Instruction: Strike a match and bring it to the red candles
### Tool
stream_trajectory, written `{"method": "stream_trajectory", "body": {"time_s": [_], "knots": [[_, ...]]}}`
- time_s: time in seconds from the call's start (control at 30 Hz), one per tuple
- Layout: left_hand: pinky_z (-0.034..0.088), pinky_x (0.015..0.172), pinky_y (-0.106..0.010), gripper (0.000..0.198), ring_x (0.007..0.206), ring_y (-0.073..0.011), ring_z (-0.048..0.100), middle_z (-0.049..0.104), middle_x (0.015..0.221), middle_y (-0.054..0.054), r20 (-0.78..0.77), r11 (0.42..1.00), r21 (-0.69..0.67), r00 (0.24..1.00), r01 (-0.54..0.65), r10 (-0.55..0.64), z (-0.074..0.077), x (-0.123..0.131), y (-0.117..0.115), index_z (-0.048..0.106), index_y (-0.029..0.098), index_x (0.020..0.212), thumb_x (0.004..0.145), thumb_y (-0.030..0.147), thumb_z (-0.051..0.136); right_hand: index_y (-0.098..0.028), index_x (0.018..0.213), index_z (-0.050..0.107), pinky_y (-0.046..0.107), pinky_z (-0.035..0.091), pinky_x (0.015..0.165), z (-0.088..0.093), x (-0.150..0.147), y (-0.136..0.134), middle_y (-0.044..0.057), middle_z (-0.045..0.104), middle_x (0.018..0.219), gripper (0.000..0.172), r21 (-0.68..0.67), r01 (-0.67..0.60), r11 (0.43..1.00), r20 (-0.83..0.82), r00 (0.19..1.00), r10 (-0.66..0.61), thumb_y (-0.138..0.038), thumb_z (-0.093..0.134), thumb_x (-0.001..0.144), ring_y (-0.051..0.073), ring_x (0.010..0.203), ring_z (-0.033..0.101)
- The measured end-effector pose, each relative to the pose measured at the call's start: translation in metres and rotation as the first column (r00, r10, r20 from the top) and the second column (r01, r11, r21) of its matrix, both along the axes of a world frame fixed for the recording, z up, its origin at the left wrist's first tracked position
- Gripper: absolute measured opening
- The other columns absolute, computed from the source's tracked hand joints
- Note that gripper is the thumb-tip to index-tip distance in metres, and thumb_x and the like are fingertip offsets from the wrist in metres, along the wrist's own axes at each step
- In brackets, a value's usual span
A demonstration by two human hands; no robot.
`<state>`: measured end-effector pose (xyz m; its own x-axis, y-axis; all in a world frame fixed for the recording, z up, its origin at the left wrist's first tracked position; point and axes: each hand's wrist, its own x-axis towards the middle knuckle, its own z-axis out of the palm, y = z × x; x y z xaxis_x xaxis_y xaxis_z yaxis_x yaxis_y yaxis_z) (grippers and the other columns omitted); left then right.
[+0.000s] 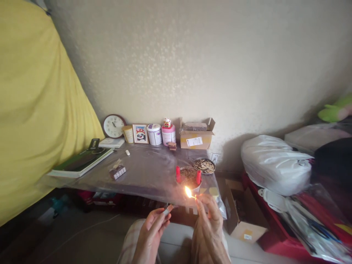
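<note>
Pinched in my right hand point(207, 216) is a burning match point(191, 195), its bright flame pointing up and to the left. My left hand point(154, 227) holds a small matchbox point(167, 210) between thumb and fingers, lower and to the left of the flame. Just beyond the flame, a round container of brown grains point(189, 172) stands near the table's front right, with two red candles point(178, 175) upright in it, one on each side. Behind it to the right, a round tin of matches point(204, 165) lies on the table.
A plastic-covered table point(148, 165) spans the front. Along the wall stand a clock point(113, 126), a framed panda picture point(140, 134), canisters point(154, 134) and a cardboard box point(195, 139). A pack of small boxes point(117, 171) sits left, near a large book point(81, 161). White bags point(275, 163) are piled right.
</note>
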<state>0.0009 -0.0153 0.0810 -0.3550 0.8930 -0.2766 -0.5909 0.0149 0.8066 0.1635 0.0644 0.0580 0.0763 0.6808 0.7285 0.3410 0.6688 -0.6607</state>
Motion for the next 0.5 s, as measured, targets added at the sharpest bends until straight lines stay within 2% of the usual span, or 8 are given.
{"method": "stream_trajectory", "body": {"time_s": [0.17,0.3,0.5], "knots": [[0.049,0.089,-0.035,0.035,0.095,-0.0232,0.067,0.076,0.102,-0.01,-0.016,1.0,-0.019,1.0,0.0,-0.001,-0.018,-0.009,-0.004,0.073,0.017,0.088,0.063,0.04,0.082,-0.024,0.085,0.064,0.025,0.051,0.072,0.006,0.001,0.004,0.0,0.064,0.083,0.008,-0.076,0.011,0.997,-0.113,0.993,-0.02,-0.029,0.061,0.089,0.014,0.078,0.061],[0.05,0.088,-0.034,0.033,0.096,-0.0233,0.068,0.076,0.096,-0.008,-0.005,0.999,-0.023,1.0,0.022,-0.022,-0.027,-0.013,-0.002,0.074,0.018,0.089,0.064,0.039,0.082,-0.023,0.086,0.065,0.026,0.05,0.074,0.012,0.003,0.005,0.0,0.064,0.084,0.009,-0.09,0.002,0.996,-0.127,0.992,-0.013,-0.03,0.061,0.09,0.015,0.079,0.061],[0.052,0.087,-0.034,0.038,0.095,-0.0253,0.069,0.077,0.094,-0.01,-0.015,0.999,-0.044,1.0,0.017,-0.018,-0.031,-0.016,0.001,0.075,0.018,0.086,0.058,0.042,0.084,-0.022,0.084,0.065,0.028,0.05,0.074,0.013,0.005,0.015,0.001,0.066,0.083,0.011,0.005,0.048,0.999,-0.045,0.998,-0.048,-0.028,0.059,0.09,0.016,0.079,0.063]]}}
